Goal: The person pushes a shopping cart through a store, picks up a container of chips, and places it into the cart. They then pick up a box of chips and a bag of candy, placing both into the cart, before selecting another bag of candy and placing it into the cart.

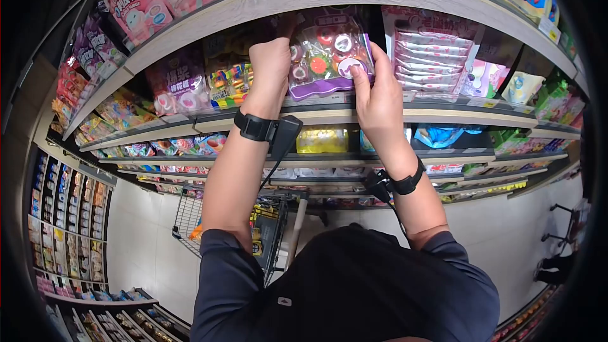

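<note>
My right hand (382, 92) grips the right edge of a clear-fronted candy bag (323, 50) with a purple wavy bottom band, its thumb pressed on the front. Round candies with patterned faces show through the bag, which stands upright at the shelf front. At the bag's left edge is my left hand (271, 60), bent at the wrist and reaching into the shelf. Its fingers are mostly hidden, so their grip cannot be made out. Left of that hand sit a colourful striped candy pack (229, 83) and a purple marshmallow bag (180, 88).
Right of the bag stands a pack of pink-wrapped sticks (434, 57). Overhead, a shelf edge (253, 3) juts out above my hands. A shopping cart (190, 215) with goods is below left. At the far right, a person's dark-clad leg (557, 265) is near a wheeled frame.
</note>
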`<move>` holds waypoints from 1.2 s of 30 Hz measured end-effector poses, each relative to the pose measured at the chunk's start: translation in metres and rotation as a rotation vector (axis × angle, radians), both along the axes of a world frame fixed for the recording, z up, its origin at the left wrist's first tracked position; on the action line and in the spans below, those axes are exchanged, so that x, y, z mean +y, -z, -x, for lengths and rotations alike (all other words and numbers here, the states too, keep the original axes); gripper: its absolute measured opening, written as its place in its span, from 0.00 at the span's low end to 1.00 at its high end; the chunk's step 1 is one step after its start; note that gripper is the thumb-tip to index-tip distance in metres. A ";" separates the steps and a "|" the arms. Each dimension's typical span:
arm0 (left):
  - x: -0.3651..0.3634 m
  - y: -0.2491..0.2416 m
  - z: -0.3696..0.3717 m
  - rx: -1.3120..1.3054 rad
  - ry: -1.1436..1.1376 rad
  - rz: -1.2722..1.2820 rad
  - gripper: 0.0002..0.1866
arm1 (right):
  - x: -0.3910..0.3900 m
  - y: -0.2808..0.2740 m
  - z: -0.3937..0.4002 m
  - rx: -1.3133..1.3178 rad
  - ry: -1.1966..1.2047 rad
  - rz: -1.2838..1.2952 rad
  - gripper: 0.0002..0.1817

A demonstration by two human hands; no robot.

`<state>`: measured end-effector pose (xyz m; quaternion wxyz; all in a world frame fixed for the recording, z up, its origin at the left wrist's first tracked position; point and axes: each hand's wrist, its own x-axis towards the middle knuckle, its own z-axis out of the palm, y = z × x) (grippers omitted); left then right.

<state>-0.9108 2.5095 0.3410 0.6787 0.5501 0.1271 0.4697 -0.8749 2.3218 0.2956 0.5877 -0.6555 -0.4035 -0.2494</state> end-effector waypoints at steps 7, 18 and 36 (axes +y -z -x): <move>-0.007 0.001 -0.010 -0.175 -0.217 -0.264 0.14 | -0.003 0.014 -0.001 -0.187 0.163 0.121 0.34; -0.015 0.004 -0.015 -0.195 -0.391 -0.471 0.19 | -0.010 0.034 0.018 -0.370 0.118 0.213 0.29; -0.018 0.021 0.017 -0.013 -0.136 -0.425 0.27 | -0.020 0.045 0.013 -0.350 -0.077 0.173 0.13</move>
